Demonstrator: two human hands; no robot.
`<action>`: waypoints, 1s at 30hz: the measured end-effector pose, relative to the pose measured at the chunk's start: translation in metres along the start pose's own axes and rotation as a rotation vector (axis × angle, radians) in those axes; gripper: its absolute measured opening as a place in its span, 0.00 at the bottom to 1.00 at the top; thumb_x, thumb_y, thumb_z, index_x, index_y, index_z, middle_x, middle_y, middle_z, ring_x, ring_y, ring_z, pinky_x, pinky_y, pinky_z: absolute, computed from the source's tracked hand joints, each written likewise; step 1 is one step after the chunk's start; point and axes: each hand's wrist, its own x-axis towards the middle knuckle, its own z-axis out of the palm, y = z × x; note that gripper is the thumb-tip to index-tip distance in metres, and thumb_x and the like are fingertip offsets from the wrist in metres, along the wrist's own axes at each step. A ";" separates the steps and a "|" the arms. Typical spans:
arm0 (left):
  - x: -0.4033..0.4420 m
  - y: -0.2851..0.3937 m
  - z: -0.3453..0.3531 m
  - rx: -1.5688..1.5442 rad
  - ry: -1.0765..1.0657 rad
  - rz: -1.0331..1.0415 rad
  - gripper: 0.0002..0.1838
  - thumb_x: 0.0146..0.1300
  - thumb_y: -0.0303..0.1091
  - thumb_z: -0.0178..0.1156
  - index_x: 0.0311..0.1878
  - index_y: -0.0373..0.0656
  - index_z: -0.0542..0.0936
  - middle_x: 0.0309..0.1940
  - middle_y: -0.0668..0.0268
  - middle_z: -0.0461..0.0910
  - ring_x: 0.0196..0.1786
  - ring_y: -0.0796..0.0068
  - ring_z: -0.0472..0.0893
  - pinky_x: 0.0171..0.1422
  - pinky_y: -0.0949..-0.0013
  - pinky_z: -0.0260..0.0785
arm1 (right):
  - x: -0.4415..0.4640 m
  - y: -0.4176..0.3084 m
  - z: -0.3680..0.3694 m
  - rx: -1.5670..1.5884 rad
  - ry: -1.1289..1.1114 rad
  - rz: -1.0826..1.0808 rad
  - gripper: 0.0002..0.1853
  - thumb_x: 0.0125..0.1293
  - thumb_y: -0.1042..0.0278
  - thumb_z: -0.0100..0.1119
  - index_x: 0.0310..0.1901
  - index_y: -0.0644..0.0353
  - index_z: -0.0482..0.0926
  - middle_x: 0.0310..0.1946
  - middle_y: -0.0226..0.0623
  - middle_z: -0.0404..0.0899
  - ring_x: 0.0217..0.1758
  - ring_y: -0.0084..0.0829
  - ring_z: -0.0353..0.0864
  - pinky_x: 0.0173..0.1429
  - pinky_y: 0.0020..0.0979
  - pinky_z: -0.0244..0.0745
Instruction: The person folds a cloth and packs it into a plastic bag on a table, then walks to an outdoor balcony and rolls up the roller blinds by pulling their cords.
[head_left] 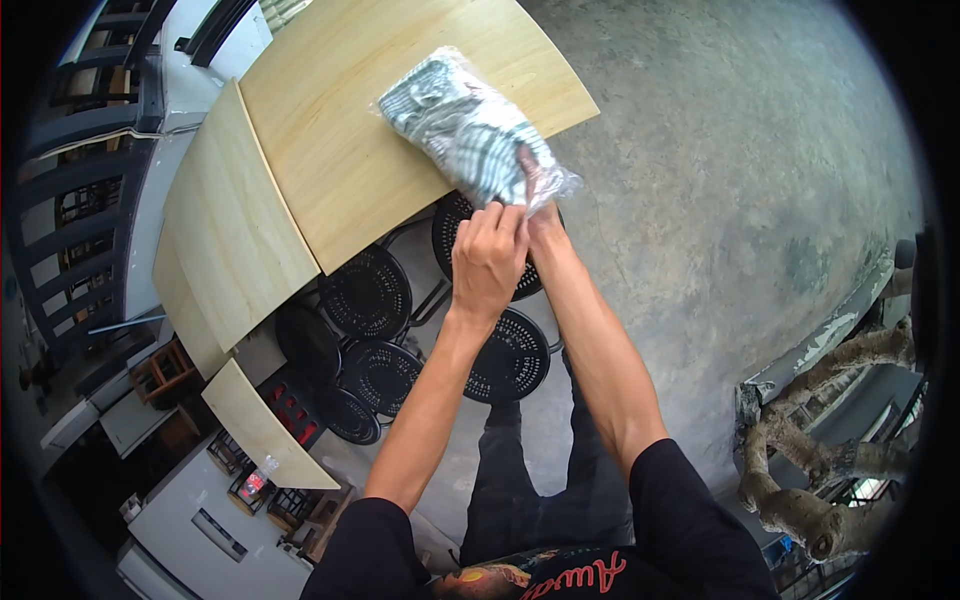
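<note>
Gripping: left hand (490, 250), fingers curled tightly inward, is pinching the near end of a clear plastic bag (478, 128). Right hand (540, 205), just beside the left one, is partly disappearing under the same film; its fingers are showing through the plastic, loosely extended, but whether they are lying inside the bag or behind it, one cannot tell.

Bag: crinkled, glossy, is extending beyond both hands and toward the left.

Striped cloth (462, 137), green and white with darker patches: is sitting bundled within the bag, beyond the fingertips.

Pale wooden tabletop (345, 130): is spreading beyond and to the left of the left hand, its near edge passing beneath the bag (whether the bag is resting on the wood or hanging just above it is not showing clearly).

Second wooden panel (235, 185): is adjoining that top, farther left of the left hand.

Black stools (366, 293), round, perforated: are clustering to the left of and below the left hand, one partly behind both hands.

Concrete floor (720, 150), grey: is stretching away to the right of the right hand.
</note>
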 end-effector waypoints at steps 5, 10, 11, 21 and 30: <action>-0.014 0.004 0.015 -0.033 -0.021 0.007 0.04 0.58 0.24 0.61 0.36 0.38 0.77 0.27 0.63 0.78 0.31 0.62 0.77 0.39 0.62 0.66 | 0.008 0.002 0.000 -0.558 0.310 -0.087 0.23 0.64 0.60 0.64 0.58 0.57 0.71 0.48 0.33 0.77 0.44 0.29 0.78 0.45 0.33 0.78; -0.001 0.005 -0.004 -0.066 0.006 -0.007 0.05 0.57 0.27 0.64 0.32 0.41 0.77 0.21 0.66 0.74 0.26 0.66 0.74 0.37 0.64 0.63 | -0.016 -0.027 -0.004 -0.327 0.260 0.081 0.16 0.66 0.63 0.60 0.51 0.62 0.76 0.43 0.36 0.81 0.42 0.28 0.82 0.45 0.28 0.79; 0.000 0.006 -0.002 -0.079 -0.002 0.017 0.05 0.57 0.27 0.64 0.31 0.41 0.77 0.21 0.66 0.74 0.26 0.67 0.74 0.37 0.64 0.63 | -0.016 -0.028 -0.017 -0.248 0.250 0.099 0.15 0.66 0.65 0.59 0.51 0.63 0.76 0.42 0.34 0.81 0.41 0.26 0.81 0.44 0.26 0.79; -0.008 -0.056 0.022 -0.318 0.191 -0.571 0.24 0.68 0.40 0.54 0.59 0.33 0.65 0.54 0.47 0.65 0.56 0.50 0.68 0.61 0.54 0.62 | -0.046 -0.067 -0.008 -1.091 0.113 0.277 0.34 0.67 0.45 0.56 0.61 0.70 0.71 0.56 0.43 0.77 0.58 0.32 0.74 0.65 0.32 0.67; 0.015 -0.120 0.031 -0.125 -0.005 -0.553 0.34 0.67 0.46 0.57 0.73 0.49 0.61 0.72 0.33 0.38 0.74 0.33 0.48 0.75 0.48 0.51 | -0.060 -0.087 0.023 -1.750 -0.163 0.647 0.28 0.54 0.51 0.70 0.50 0.66 0.80 0.48 0.43 0.82 0.50 0.32 0.79 0.57 0.33 0.72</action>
